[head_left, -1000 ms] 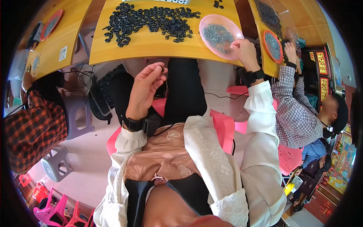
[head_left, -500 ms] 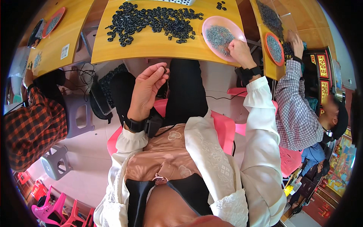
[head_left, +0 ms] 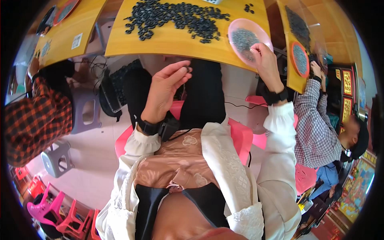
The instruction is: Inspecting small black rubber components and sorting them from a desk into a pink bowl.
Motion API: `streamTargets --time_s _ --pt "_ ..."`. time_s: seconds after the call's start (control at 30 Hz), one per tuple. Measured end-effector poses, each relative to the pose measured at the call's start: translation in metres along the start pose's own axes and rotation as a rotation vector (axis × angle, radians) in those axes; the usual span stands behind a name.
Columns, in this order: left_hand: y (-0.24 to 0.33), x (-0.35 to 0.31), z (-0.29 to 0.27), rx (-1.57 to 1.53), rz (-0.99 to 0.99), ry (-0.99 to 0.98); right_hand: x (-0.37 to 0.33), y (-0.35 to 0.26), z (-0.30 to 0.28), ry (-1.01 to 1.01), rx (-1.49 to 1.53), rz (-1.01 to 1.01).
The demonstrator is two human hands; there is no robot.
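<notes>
My left hand (head_left: 164,88) is raised in front of the table edge, palm turned partly up. Its thumb and fingers pinch a small black part (head_left: 187,69), mostly hidden by the fingertips. My right hand (head_left: 267,66) hangs over the near right side of a pink plate (head_left: 265,31). Thumb and forefinger are pressed together there; what they hold, if anything, is too small to make out. Small silvery metal pieces that look like screws (head_left: 243,39) lie heaped in the plate.
Black ring-shaped parts (head_left: 150,16) and smaller black pieces (head_left: 204,31) spread over the yellow table (head_left: 180,47). Co-workers in checked shirts sit at left (head_left: 40,120) and right (head_left: 316,124), beside side tables. An orange-red plate (head_left: 301,60) stands at right.
My right hand has turned from a fist-like grasp in the metal pieces to a fingertip pinch, lifting a little. My left hand has moved slightly toward the table, still pinching the black part. The view has shifted.
</notes>
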State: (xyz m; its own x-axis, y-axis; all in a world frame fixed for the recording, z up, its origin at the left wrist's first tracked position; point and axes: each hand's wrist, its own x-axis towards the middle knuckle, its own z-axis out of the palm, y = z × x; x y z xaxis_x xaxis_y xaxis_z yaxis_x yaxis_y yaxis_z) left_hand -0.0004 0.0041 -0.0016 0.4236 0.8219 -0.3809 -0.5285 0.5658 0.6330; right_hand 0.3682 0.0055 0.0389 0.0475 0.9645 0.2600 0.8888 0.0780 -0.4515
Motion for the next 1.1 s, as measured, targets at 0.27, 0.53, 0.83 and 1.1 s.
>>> streamTargets --time_s 0.27,0.53,0.83,1.1 --pt "0.007 -0.011 0.003 0.088 0.067 -0.037 -0.022 -0.158 0.034 -0.222 0.281 -0.228" --pt "0.012 -0.017 -0.001 0.169 0.127 -0.049 -0.022 -0.180 0.046 -0.268 0.284 -0.261" --pt "0.016 -0.021 -0.002 0.227 0.149 -0.067 -0.024 -0.182 0.049 -0.261 0.313 -0.274" --pt "0.014 -0.021 -0.002 0.251 0.175 -0.067 -0.024 -0.185 0.044 -0.285 0.270 -0.283"
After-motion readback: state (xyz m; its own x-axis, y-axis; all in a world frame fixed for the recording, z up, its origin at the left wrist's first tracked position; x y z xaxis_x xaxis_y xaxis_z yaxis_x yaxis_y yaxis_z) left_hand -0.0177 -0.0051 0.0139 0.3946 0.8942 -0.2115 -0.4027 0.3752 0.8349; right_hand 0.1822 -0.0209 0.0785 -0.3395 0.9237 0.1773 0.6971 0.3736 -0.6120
